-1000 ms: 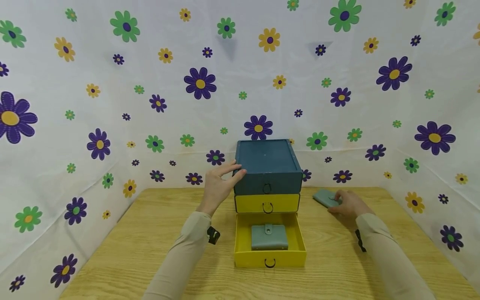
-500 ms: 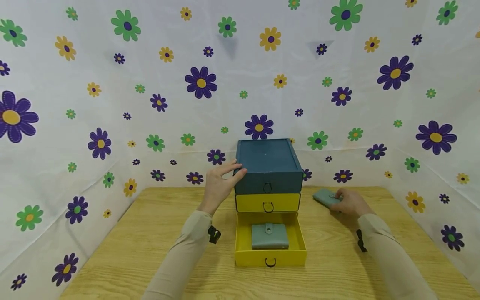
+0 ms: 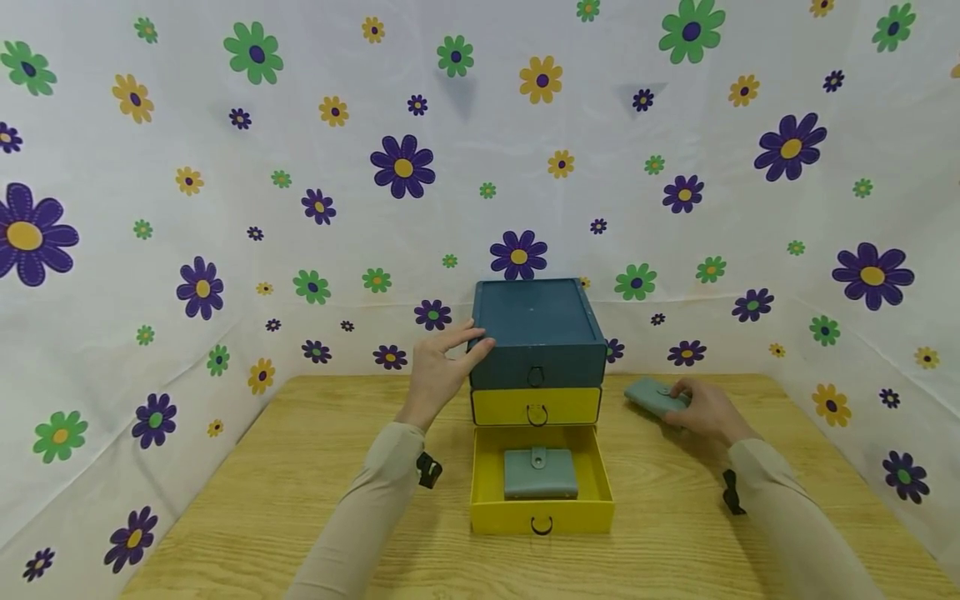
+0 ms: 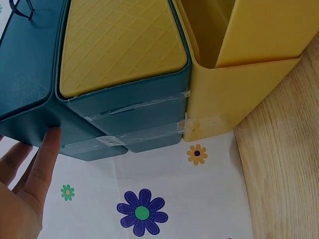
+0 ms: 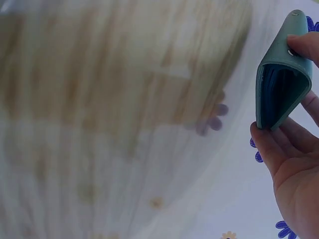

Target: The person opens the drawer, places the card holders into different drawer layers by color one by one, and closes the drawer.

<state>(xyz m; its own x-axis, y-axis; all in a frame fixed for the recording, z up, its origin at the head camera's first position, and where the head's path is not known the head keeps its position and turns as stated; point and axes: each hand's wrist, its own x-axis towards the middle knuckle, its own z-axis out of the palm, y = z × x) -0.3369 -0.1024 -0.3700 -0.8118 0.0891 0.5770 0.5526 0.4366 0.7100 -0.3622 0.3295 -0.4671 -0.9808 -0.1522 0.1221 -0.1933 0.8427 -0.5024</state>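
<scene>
My right hand (image 3: 708, 408) pinches a pale green wallet (image 3: 648, 397) near the table's back right. In the right wrist view the thumb presses the wallet (image 5: 283, 52) near its snap and fingers support its lower edge. My left hand (image 3: 437, 371) touches the upper left front corner of a small drawer unit (image 3: 536, 312), blue above and yellow below; in the left wrist view its extended fingers (image 4: 46, 162) meet the blue side. The unit's bottom yellow drawer (image 3: 542, 518) is pulled out. Inside lies another pale green wallet (image 3: 538, 477), its snap strap facing up.
A closed yellow drawer (image 3: 536, 407) and a closed blue drawer (image 3: 538, 367) sit above the pulled-out one. Everything stands on a wood-grain table (image 3: 322, 467). Behind and at both sides hangs a white flowered sheet (image 3: 337, 258).
My right hand has shifted its grip a little on the wallet, and its wrist has moved slightly right. My left hand and the drawers stay where they were.
</scene>
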